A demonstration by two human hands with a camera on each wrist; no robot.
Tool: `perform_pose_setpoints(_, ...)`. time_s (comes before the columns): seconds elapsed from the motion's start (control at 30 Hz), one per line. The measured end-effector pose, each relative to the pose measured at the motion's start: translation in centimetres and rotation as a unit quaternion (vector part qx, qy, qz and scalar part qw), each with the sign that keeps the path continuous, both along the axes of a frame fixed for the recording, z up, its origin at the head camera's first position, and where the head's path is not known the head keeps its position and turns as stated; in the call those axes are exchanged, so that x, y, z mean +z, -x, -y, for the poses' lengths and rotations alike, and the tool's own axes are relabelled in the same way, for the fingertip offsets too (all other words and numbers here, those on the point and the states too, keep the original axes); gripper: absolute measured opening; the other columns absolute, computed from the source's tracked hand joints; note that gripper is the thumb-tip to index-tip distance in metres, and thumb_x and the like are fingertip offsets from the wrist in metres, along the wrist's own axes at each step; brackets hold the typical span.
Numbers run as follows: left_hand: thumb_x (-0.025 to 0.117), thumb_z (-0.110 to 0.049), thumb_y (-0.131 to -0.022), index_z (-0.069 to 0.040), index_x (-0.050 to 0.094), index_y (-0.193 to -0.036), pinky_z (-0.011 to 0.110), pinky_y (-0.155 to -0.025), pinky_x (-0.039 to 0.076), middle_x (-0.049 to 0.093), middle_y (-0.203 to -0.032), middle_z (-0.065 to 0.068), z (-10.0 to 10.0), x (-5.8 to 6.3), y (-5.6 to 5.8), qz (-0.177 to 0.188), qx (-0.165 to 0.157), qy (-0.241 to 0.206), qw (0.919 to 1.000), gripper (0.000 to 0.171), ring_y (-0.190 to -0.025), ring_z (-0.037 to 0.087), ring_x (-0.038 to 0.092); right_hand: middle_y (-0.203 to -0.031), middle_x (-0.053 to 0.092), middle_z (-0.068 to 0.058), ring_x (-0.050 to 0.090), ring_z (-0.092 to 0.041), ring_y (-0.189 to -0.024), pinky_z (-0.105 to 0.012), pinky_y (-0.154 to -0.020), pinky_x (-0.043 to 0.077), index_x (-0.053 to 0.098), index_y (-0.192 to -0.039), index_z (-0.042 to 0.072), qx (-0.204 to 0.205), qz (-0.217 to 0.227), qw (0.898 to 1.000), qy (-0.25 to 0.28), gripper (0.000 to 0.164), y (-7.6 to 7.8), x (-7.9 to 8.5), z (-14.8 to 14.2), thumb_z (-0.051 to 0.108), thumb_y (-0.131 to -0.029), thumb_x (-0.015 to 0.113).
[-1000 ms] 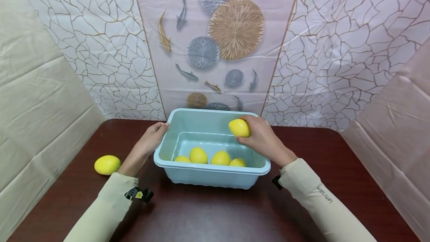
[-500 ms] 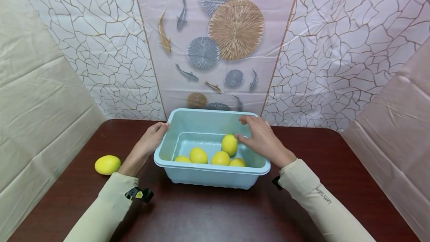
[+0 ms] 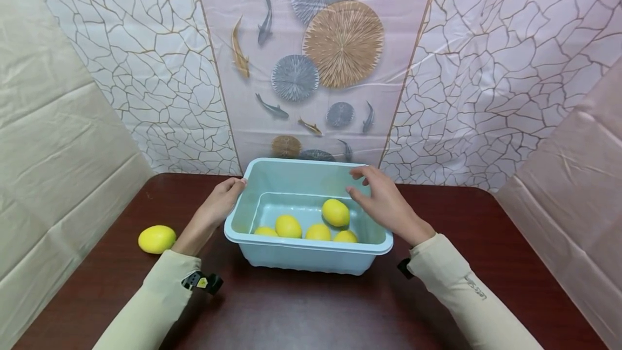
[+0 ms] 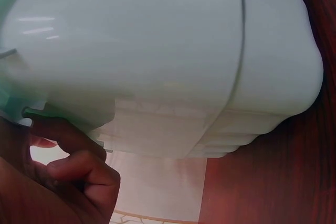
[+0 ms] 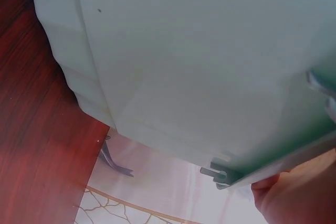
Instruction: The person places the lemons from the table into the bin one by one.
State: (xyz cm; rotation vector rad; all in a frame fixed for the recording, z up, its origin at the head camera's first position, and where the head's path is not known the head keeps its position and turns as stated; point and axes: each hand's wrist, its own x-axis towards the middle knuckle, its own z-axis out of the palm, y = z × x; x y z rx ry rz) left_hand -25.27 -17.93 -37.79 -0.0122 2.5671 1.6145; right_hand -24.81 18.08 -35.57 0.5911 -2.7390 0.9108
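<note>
A light blue plastic basin (image 3: 308, 258) stands on the table with several yellow lemons inside, partly hidden by its front wall. One lemon (image 3: 335, 213) lies on the basin floor right of the middle, behind the front row. My left hand (image 3: 220, 202) grips the basin's left rim; its curled fingers (image 4: 89, 174) show under the rim in the left wrist view. Above the right end of the basin, my right hand (image 3: 386, 199) has loosely bent, parted fingers and holds nothing. Only part of that hand (image 5: 299, 192) appears in the right wrist view, beyond the rim.
Another lemon (image 3: 157, 239) lies on the dark red-brown table (image 3: 301, 312), left of my left forearm. A patterned cloth (image 3: 311, 69) hangs behind the table, and beige cloth walls (image 3: 58, 139) rise at both sides.
My right hand has let go of a lemon, which dropped into the basin and rolled slightly. The hand has since drawn slightly right. My left hand stays on the rim.
</note>
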Motion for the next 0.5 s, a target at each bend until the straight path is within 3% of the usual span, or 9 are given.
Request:
perform_pose_setpoints(0.27, 0.038, -0.038, -0.115, 0.005, 0.056, -0.132, 0.027, -0.074, 0.054, 0.064, -0.115, 0.021, 0.0, -0.1, 0.0, -0.004, 0.0, 0.0, 1.0, 0.05, -0.093, 0.021, 0.064, -0.134, 0.063, -0.018, 0.058, -0.038, -0.118, -0.053, -0.096, 0.051, 0.062, -0.138, 0.0, -0.018, -0.026, 0.999, 0.019, 0.04, -0.8, 0.7, -0.4, 0.02, -0.104, 0.069)
perform_pose_setpoints(0.5, 0.038, -0.036, -0.115, 0.006, 0.057, -0.127, 0.026, -0.071, 0.054, 0.066, -0.108, 0.019, 0.0, -0.2, 0.2, -0.013, 0.001, -0.003, 0.9999, 0.048, -0.085, 0.018, 0.065, -0.124, 0.066, -0.017, 0.063, -0.035, -0.11, -0.045, -0.085, 0.052, 0.066, -0.128, 0.0, -0.019, -0.06, 0.997, 0.042, 0.03, -1.6, 0.8, -1.0, 0.015, -0.102, 0.07)
